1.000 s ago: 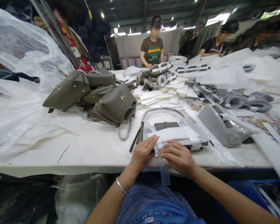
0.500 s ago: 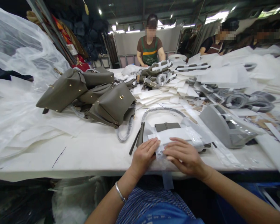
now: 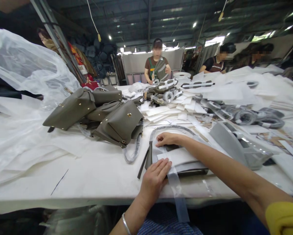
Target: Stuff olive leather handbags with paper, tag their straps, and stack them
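While olive bags (image 3: 119,124) lie heaped at left, the wrapped bag (image 3: 190,172) rests near the front edge of the surface (image 3: 99,176), long axis running left to right, strap (image 3: 175,126) looping toward the far side. The left grip (image 3: 154,179) presses the white sheet (image 3: 183,157), fingers outstretched; the right grip (image 3: 168,139) bends over the bag's far left part, whether pinching I cannot tell. Rightward lies a grey bag (image 3: 230,143).

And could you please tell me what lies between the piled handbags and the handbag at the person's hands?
In the head view, a plastic-wrapped strap loop lies on the white tabletop, left of that handbag.
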